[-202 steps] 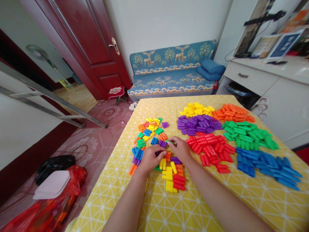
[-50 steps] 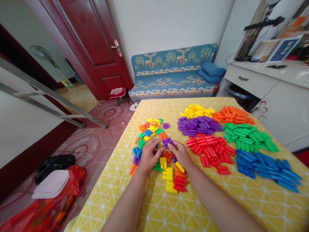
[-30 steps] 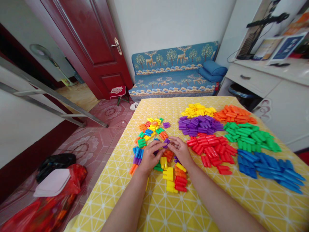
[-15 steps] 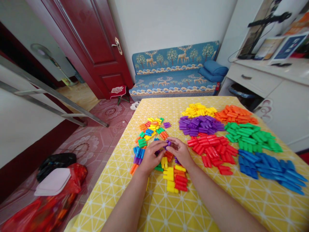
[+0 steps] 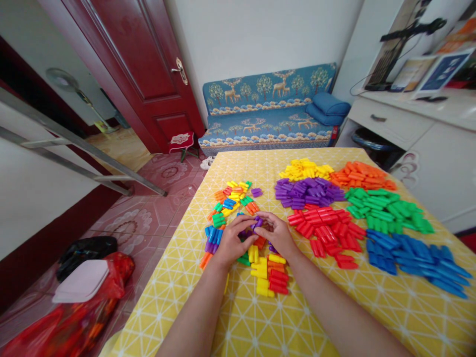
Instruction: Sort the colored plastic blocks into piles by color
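My left hand (image 5: pixel 235 240) and my right hand (image 5: pixel 276 232) meet over a multicoloured cluster of plastic bullet-shaped building blocks. Both hands' fingers close on a purple building block (image 5: pixel 257 223), which is partly hidden by them. Below the hands lie joined yellow blocks (image 5: pixel 259 269) and red blocks (image 5: pixel 278 281). Left of my left hand are blue blocks (image 5: pixel 213 234) with purple and orange ones beneath. A mixed-colour chain of blocks (image 5: pixel 229 202) curves away behind the hands, and a loose purple block (image 5: pixel 256 192) lies beside it.
Sorted piles stand on the right of the table: yellow (image 5: pixel 305 169), purple (image 5: pixel 308 192), orange (image 5: pixel 362 176), red (image 5: pixel 327 225), green (image 5: pixel 388 209) and blue (image 5: pixel 416 255). Beyond the yellow tablecloth (image 5: pixel 253 322) is a blue sofa (image 5: pixel 260 119). Bags (image 5: pixel 85 248) lie on the floor at left.
The fingers have shifted slightly around the purple block, which shows a little more between them. The piles and other blocks stay where they were.
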`<state>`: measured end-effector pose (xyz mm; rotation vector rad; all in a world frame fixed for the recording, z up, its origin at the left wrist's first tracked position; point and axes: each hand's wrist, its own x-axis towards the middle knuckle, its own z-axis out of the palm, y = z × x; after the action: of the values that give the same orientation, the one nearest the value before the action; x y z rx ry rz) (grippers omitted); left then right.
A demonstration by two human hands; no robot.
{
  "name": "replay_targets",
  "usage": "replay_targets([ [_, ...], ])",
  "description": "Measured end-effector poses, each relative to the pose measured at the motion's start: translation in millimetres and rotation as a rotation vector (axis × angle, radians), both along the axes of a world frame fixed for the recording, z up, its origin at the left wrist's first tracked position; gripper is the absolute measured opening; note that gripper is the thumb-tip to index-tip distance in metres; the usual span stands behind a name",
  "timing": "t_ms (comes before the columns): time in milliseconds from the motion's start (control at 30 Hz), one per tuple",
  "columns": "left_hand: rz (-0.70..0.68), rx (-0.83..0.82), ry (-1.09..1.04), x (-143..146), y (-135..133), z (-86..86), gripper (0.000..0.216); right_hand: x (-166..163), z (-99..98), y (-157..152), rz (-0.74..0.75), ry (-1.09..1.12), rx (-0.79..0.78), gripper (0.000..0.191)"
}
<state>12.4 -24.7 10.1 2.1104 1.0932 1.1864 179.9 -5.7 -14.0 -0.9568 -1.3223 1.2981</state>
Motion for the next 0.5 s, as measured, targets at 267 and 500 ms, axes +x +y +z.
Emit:
replay_targets([
  [267, 0.011, -0.02, -0.025, -0.8, 0.7, -1.7, 0.026, -1.2, 3.7, -1.1, 0.073, 0.082, -0.093, 0.05],
  [500, 0.019, -0.021, -0.033, -0.9, 0.8, -3.2, 0.026, -1.6, 2.6, -0.2, 0.074, 0.065, -0.08, 0.045],
])
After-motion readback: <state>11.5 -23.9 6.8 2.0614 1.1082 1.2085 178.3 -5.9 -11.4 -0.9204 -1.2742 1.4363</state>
